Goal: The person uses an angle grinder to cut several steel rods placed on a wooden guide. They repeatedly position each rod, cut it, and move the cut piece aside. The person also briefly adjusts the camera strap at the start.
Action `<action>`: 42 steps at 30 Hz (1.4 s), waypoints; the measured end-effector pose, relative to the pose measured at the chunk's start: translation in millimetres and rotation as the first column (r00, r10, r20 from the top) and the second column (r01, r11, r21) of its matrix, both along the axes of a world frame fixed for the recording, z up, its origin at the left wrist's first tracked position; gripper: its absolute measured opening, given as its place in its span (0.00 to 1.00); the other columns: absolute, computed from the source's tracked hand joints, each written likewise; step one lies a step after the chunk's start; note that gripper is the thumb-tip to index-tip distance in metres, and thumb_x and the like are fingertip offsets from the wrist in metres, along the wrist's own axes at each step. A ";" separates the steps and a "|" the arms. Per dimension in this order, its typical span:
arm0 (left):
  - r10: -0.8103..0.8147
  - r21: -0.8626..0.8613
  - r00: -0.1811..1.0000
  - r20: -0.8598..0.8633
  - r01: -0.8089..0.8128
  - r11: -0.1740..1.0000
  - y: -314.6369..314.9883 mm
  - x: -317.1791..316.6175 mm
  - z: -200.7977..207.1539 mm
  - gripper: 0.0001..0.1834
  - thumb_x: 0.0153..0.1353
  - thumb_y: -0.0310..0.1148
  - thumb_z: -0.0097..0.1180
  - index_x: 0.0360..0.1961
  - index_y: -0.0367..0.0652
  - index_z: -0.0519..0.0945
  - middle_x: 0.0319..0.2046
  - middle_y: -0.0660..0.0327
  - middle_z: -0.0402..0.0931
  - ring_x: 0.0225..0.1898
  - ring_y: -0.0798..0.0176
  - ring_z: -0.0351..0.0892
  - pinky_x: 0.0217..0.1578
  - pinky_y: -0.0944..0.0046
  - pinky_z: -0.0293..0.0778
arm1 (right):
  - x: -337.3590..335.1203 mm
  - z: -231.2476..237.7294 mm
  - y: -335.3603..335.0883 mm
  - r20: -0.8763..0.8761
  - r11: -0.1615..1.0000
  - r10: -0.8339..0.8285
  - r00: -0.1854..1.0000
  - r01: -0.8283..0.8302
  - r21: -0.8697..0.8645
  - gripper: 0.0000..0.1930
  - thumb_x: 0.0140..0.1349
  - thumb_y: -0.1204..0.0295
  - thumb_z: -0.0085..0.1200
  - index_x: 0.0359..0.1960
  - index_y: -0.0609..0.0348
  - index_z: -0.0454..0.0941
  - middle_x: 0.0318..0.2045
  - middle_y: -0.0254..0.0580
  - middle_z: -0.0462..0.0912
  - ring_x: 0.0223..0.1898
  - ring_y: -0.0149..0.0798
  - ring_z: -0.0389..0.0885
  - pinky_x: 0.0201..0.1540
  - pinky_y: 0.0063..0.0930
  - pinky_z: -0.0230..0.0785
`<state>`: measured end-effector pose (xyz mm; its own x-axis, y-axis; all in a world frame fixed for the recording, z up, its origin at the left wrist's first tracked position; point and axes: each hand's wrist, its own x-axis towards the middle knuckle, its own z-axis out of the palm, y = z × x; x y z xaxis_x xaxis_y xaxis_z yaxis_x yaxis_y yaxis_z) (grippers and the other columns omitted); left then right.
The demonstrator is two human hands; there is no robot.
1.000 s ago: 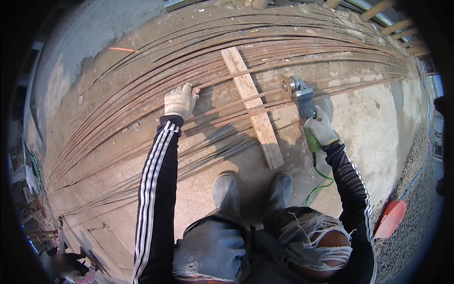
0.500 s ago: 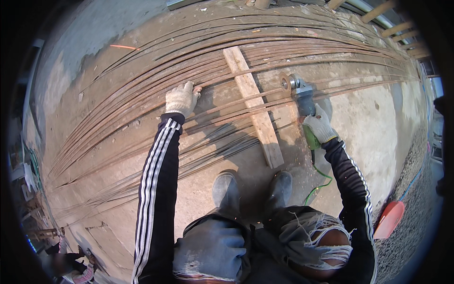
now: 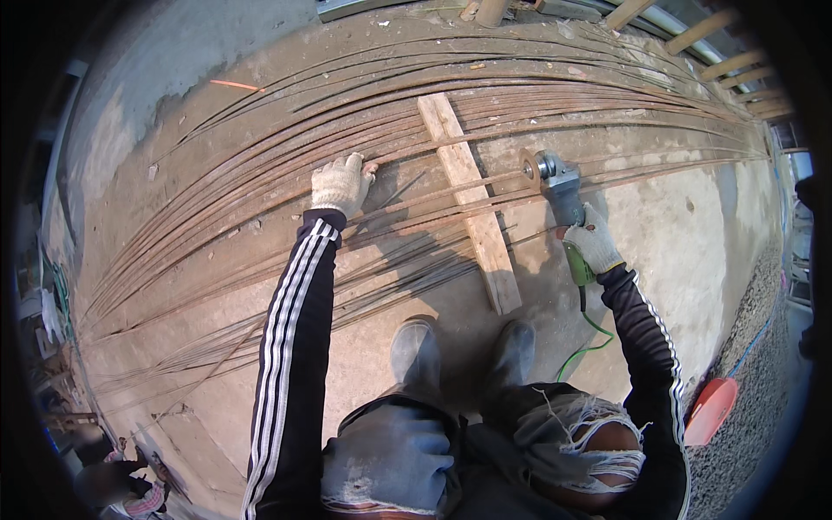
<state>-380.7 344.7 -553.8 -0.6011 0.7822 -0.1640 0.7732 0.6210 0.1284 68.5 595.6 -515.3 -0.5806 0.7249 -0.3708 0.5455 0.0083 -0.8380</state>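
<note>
My left hand [image 3: 341, 184], in a white knit glove, is closed around a rusty steel rod [image 3: 407, 152]. The rod runs to the right across a wooden plank [image 3: 471, 186]. In its own knit glove, my right hand [image 3: 593, 243] grips the green rear of an angle grinder [image 3: 565, 198]. The grinder's disc [image 3: 529, 165] is close to the end of another rod beside the plank; whether they touch I cannot tell. A green cord [image 3: 596, 345] trails from the grinder toward my legs. Several long rods lie side by side beneath and beyond my hands.
Thinner dark rods [image 3: 390, 279] lie between my left arm and the plank. My boots [image 3: 416, 351] stand on the concrete before the plank. A red scoop-like object [image 3: 712, 411] rests on gravel at the right. Another person [image 3: 130, 485] is at the lower left.
The grinder and both hands sit slightly differently as the view shifts. A short dark piece now shows right of my left hand, and a thin rod slants across the floor at left. Sparks have faded.
</note>
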 end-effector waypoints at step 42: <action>-0.203 0.210 0.910 0.360 0.133 0.969 -8.3 69.2 10.3 0.19 0.76 0.48 0.56 0.49 0.42 0.81 0.39 0.43 0.86 0.44 0.35 0.85 0.44 0.40 0.79 | 143.3 -22.3 10.0 0.023 0.944 -0.035 0.999 0.026 0.330 0.14 0.73 0.64 0.58 0.55 0.53 0.84 0.40 0.39 0.90 0.38 0.38 0.89 0.42 0.33 0.80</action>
<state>-311.4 336.4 -543.5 -0.3787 0.9033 -0.2017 0.7364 0.4261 0.5255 211.8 605.6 -537.6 -0.5489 0.8266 -0.1240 0.5733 0.2643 -0.7755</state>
